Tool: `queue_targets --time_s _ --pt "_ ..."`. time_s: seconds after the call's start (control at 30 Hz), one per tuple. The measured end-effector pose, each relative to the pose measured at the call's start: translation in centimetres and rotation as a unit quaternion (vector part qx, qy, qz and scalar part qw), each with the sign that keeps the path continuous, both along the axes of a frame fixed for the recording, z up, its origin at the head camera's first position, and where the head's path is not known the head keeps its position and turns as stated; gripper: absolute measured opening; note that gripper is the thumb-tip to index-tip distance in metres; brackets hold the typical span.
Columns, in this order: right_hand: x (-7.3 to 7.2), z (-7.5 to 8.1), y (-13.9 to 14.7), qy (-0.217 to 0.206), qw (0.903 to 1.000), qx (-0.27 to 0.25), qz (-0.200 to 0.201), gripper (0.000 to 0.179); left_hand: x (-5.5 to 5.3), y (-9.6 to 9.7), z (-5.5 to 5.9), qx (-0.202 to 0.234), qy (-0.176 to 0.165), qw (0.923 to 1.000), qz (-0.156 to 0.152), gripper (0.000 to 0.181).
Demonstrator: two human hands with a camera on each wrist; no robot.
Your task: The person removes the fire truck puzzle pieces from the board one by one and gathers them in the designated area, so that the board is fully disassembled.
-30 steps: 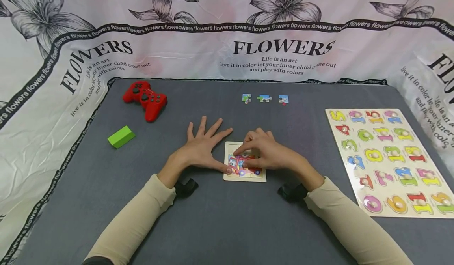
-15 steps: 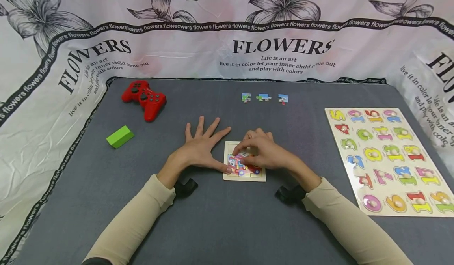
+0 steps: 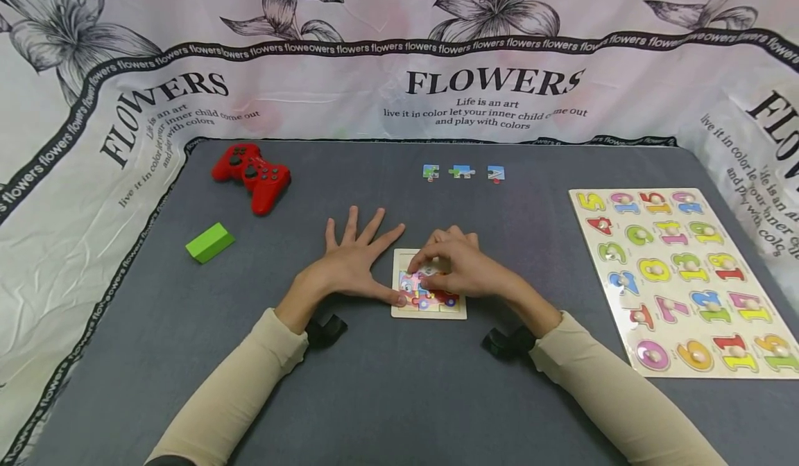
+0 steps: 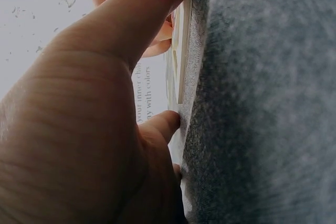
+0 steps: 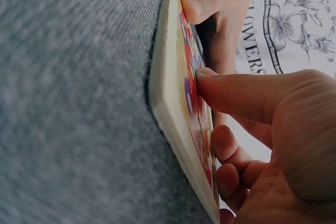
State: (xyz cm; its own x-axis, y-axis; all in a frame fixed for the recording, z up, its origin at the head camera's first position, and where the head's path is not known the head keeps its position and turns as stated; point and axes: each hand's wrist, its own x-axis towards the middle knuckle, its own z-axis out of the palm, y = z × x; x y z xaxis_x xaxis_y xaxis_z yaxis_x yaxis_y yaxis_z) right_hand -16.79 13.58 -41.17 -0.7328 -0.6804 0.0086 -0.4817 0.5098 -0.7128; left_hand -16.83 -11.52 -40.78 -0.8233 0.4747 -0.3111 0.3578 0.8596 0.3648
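- The puzzle point(image 3: 431, 315) is laid flat on the desk point(image 3: 399, 390).
- Its left side is touched by the thumb of the spread left grip point(image 3: 349, 266), seemingly for bracing.
- It is touched by the bent right grip point(image 3: 463, 265); whether a piece is pinched cannot be told.
- Three loose pieces point(image 3: 462, 172) are set beyond, perhaps for easy reach.

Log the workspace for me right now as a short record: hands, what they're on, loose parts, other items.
left hand: fingers spread, thumb on the left edge of the puzzle tray
right hand: thumb and index finger over the puzzle; whether they pinch a piece is unclear
tray: flat on the gray table, picture partly hidden by the right hand
loose parts: three puzzle pieces in a row beyond the tray
right side: number board
left side: red game controller, with green block nearer the person
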Motion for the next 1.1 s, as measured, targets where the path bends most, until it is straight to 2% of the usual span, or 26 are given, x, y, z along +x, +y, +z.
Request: queue_targets --time_s 0.27,0.53,0.93,1.1 --pt "-0.03 -0.07 -0.07 -0.001 1.0 -0.007 -0.001 0.018 0.02 -0.15 -0.27 0.002 0.006 1.0 0.002 0.119" --pt "-0.18 -0.17 0.05 0.005 0.9993 -0.035 0.012 0.02 -0.03 -0.18 -0.28 0.008 0.004 1.0 0.005 0.12" --pt "0.17 -0.05 -0.42 -0.044 0.9968 -0.066 0.01 0.014 -0.01 -0.08 -0.11 0.003 0.003 1.0 -0.002 0.119" --pt "0.09 -0.12 -0.34 -0.05 0.9955 -0.079 0.015 0.017 0.05 -0.1 -0.05 0.004 0.002 1.0 -0.002 0.119"
